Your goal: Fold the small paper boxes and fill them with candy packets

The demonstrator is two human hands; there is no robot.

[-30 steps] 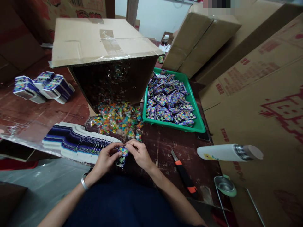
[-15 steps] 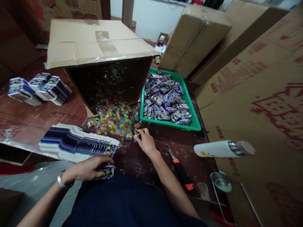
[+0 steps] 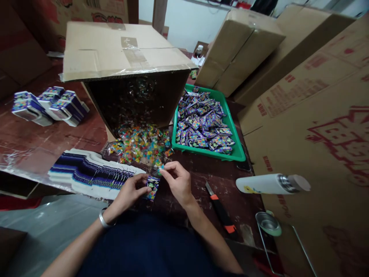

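My left hand (image 3: 133, 191) grips a small purple printed carton (image 3: 152, 187) between thumb and fingers, beside the fanned row of flat cartons (image 3: 95, 173). My right hand (image 3: 178, 181) pinches a small clear packet of coloured candy (image 3: 159, 169), held just above the carton's upper end. Behind both hands, a heap of candy packets (image 3: 138, 144) spills from the mouth of a cardboard box (image 3: 95, 57) lying on its side. Right of the heap stands a green tray (image 3: 206, 152) full of purple printed packs (image 3: 201, 119).
A utility knife (image 3: 220, 209) with its blade out lies right of my right forearm. Further right are a white flask (image 3: 259, 184) lying down and a metal cup (image 3: 268, 222). Stacked cartons (image 3: 49, 104) sit at the far left. Large cardboard boxes (image 3: 311, 127) wall the right side.
My left hand has moved right and up with the carton. The right hand has drawn a candy packet from the heap's front edge towards the carton, so the two hands are now close together.
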